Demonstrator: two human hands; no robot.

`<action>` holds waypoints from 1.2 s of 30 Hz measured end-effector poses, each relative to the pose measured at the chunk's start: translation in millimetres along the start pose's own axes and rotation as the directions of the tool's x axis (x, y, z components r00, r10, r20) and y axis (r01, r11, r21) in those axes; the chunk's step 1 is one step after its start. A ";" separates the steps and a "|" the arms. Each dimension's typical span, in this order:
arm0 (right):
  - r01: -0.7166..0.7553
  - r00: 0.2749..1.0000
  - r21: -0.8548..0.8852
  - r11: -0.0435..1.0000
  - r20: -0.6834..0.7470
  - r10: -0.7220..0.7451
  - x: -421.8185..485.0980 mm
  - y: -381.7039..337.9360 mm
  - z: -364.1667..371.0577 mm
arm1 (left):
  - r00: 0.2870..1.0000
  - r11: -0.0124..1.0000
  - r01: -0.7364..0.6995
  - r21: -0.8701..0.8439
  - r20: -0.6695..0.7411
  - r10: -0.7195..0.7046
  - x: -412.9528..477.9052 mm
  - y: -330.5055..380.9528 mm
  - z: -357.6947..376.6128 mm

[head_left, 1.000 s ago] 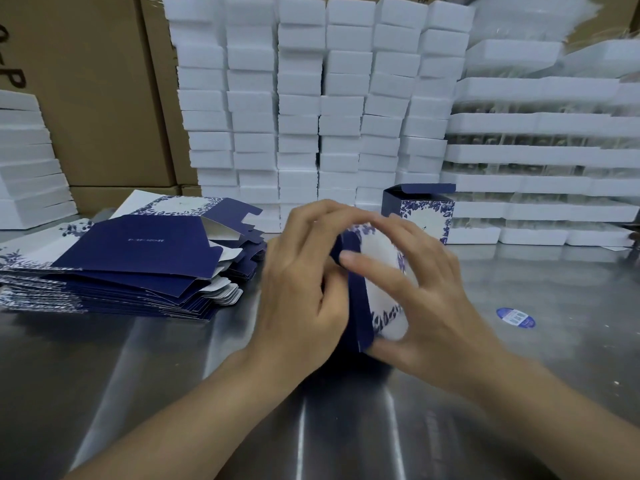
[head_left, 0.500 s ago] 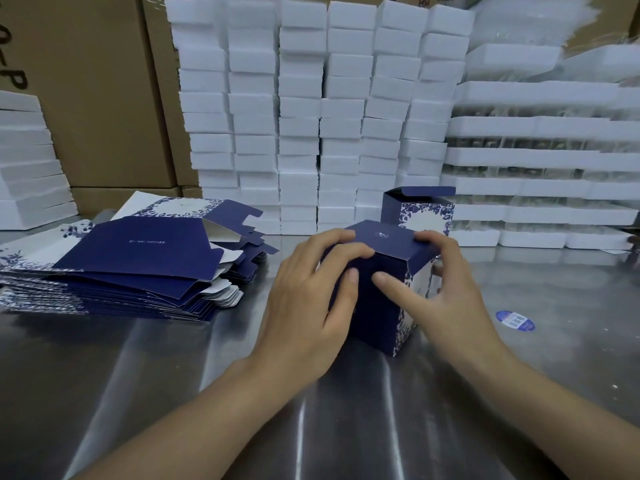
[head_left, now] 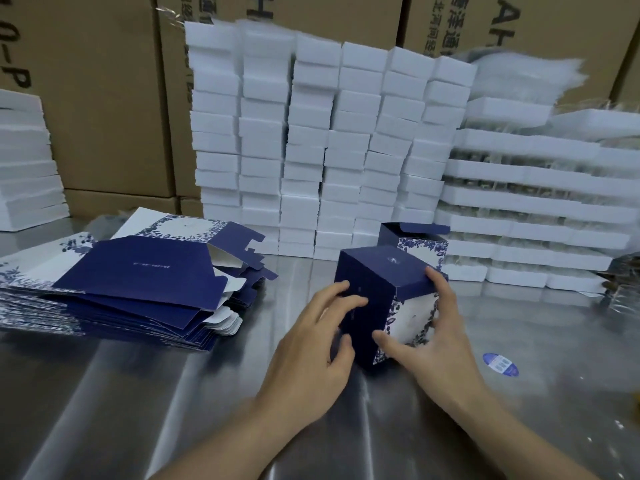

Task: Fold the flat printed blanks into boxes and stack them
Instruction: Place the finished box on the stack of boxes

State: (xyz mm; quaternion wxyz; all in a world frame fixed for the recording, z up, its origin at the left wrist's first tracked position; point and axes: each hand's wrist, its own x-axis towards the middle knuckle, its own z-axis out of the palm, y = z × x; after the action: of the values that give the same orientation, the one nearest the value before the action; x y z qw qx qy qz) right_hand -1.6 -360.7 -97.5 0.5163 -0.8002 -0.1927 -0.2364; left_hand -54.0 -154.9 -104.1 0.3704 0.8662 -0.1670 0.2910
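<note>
We saw bare steel table (head_left: 104, 393) open along the near edge and out to the right, where only a flat round blue sticker (head_left: 500, 364) lay. On the left, a splayed pile of flat blanks (head_left: 138, 282) blocked the way. A lane of table ran between that pile and the folded box (head_left: 367, 289) at centre. An open-lidded box (head_left: 420, 249) stood just behind it. Stacked white foam blocks (head_left: 329, 150) walled off the back.

folded box (head_left: 375, 296): navy faces, white side panel with blue floral border, lid shut, stood on end, centre | second box (head_left: 420, 249): same print, upright, lid flap raised, 1 o'clock just behind | flat blanks (head_left: 138, 282): loose fanned pile, 9 o'clock
</note>
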 end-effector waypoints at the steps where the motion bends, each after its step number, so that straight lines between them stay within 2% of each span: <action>1: 0.009 0.998 -0.020 1.000 -0.054 -0.010 12.1 -4.3 -2.5 | 1.000 1.000 0.013 -0.004 -0.002 -0.013 0.6 -0.6 0.1; 4: 0.065 0.967 -0.093 0.994 -0.238 -0.085 75.5 -18.9 -19.9 | 0.995 0.994 0.094 -0.059 -0.036 -0.096 5.7 -7.3 0.8; 8: 0.000 0.908 -0.102 0.995 -0.416 -0.043 167.9 -37.8 -38.6 | 0.962 0.946 0.217 -0.240 -0.111 -0.249 15.6 -23.0 6.3; 12: -0.174 0.933 -0.193 0.966 -0.345 0.099 213.8 -25.6 -38.8 | 0.921 0.902 0.286 -0.323 -0.168 -0.352 23.4 -30.4 6.7; 17: -0.305 0.941 -0.325 0.895 -0.249 0.230 221.4 18.6 -32.0 | 0.918 0.889 0.297 -0.347 -0.152 -0.366 22.7 -32.4 7.8; 25: -0.299 0.925 -0.280 0.912 -0.321 0.205 216.0 32.4 -20.7 | 0.913 0.885 0.331 -0.327 -0.125 -0.388 24.0 -28.9 5.9; 36: -0.327 0.917 -0.291 0.899 -0.329 0.226 212.0 40.5 -5.0 | 0.904 0.870 0.369 -0.327 -0.090 -0.417 23.6 -27.7 6.1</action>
State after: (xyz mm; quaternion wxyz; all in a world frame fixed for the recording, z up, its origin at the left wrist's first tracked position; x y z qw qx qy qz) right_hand 192.5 -367.6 -3.1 0.4213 -0.8536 0.0449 -0.3032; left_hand -19.4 -142.6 -107.8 0.5621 0.7891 0.0003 0.2478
